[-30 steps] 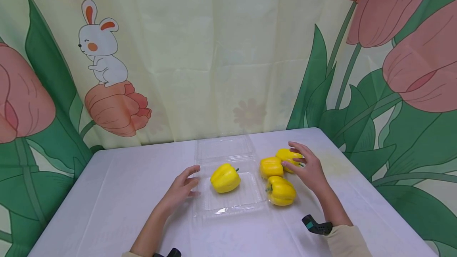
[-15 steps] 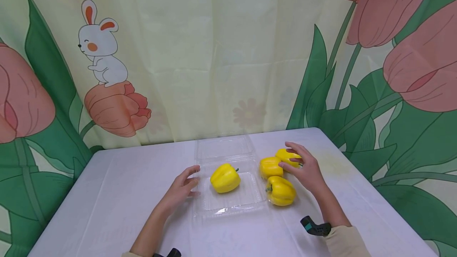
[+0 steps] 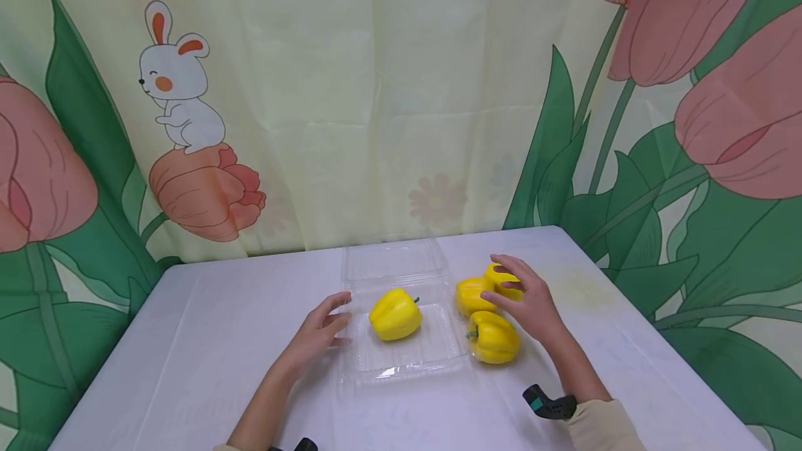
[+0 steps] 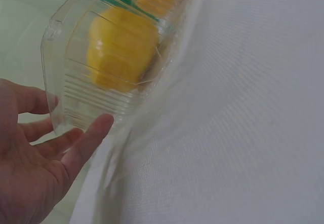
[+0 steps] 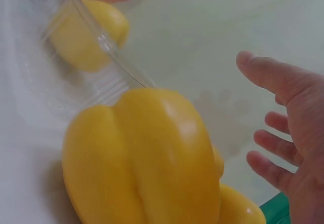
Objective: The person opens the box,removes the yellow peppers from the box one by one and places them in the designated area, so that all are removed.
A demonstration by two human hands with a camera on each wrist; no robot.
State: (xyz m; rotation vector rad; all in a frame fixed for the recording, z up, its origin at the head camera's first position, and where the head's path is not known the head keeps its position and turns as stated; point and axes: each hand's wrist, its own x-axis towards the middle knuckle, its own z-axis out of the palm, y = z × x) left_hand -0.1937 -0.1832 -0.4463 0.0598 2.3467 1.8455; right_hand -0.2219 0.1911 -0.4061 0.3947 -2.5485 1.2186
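A clear plastic clamshell container (image 3: 438, 357) lies on the table with its lid (image 3: 393, 259) folded back. Inside its base, towards the left, sits one yellow bell pepper (image 3: 395, 314). My left hand (image 3: 317, 329) is at the container's left side, relaxed fingertips right at the wall, as the left wrist view also shows. Just right of the container are three more: a front bell pepper (image 3: 495, 338), a middle bell pepper (image 3: 474, 295) and a back bell pepper (image 3: 499, 274). Over these my right hand (image 3: 529, 301) hovers with fingers spread, partly hiding the back one; it holds nothing.
A white cloth (image 3: 207, 339) covers the table. Behind it hangs a curtain (image 3: 376, 103) printed with a rabbit and tulips. Each wrist wears a black camera mount, the right one (image 3: 549, 404) showing fully beside the sleeve (image 3: 603, 426).
My right hand has drifted slightly left over the loose bell peppers. The left hand, the container and the peppers stay where they were.
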